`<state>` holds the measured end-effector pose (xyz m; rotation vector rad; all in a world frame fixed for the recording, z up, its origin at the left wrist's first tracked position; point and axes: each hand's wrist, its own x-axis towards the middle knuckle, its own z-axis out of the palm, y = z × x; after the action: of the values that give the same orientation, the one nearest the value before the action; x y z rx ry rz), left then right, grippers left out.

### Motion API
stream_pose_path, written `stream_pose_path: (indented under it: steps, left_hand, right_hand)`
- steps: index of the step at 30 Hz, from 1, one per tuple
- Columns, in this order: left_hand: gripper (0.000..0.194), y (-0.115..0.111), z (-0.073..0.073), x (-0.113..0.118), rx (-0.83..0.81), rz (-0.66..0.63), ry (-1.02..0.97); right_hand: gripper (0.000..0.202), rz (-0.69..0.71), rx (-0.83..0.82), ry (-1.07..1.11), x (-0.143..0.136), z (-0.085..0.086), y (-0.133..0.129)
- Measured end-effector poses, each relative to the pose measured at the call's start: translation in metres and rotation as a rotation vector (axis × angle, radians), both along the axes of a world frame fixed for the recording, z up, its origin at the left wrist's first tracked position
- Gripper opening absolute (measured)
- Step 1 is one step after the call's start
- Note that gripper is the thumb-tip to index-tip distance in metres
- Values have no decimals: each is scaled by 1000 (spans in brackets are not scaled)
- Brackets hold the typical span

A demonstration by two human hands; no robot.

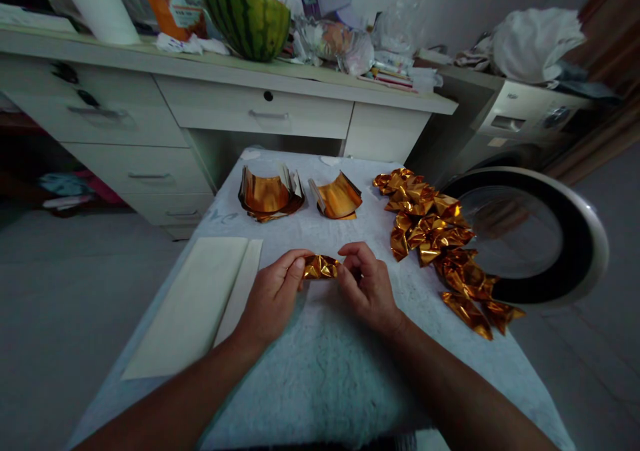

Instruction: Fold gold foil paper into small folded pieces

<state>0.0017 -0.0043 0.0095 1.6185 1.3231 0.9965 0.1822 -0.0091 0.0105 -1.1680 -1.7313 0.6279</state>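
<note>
Between my two hands, above the middle of the cloth-covered table [320, 384], is a small piece of folded gold foil paper [321, 267], shiny and creased. My left hand [277, 291] pinches its left end between thumb and fingers. At its right end, the thumb and curled fingers of my right hand [367, 287] close on the edge. Two stacks of curved gold foil sheets, the left stack [267, 194] and the right stack [337, 196], lie beyond my hands. A pile of folded gold foil pieces [425, 224] spreads along the table's right side.
Pale paper sheets [193, 304] lie at the table's left. A white drawer desk [260, 107] stands behind, bearing a cut watermelon [245, 21], a paper roll [100, 7] and plastic bags. At right, a washing machine's open round door [583, 237] sits close to the foil pile.
</note>
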Motion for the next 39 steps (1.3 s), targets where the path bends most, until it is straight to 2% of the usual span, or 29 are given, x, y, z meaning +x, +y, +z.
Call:
stream_pose_path:
  steps: [3,9,14,19,24,28,31,35,39]
  left_hand:
    - [37,1,-2,0,-21,11,-25]
    - [44,0,-4,0,-56,-60,-86]
    - [44,0,-4,-1,-48,-16,-107]
    - [42,-1,-5,-1,-75,-74,-53]
    - [40,-1,-6,-2,-54,-111,-7]
    - [41,-1,-6,-1,-57,-125,15]
    - [42,0,-6,-1,-61,-137,33]
    - [43,-1,-5,-1,-80,-143,35]
    - [42,-2,-3,-2,-82,-145,49]
  right_hand:
    - [9,-36,-52,40,1,1,1]
    - [4,-81,-86,44,3,3,6]
    - [8,-183,-73,34,13,-2,13]
    - [8,-349,10,57,32,-2,27]
    - [5,-511,90,104,57,10,36]
    - [7,-756,190,91,82,19,40]
    - [8,-890,194,124,103,21,40]
    - [13,-927,117,300,122,21,39]
    - [12,-977,91,348,126,23,37]
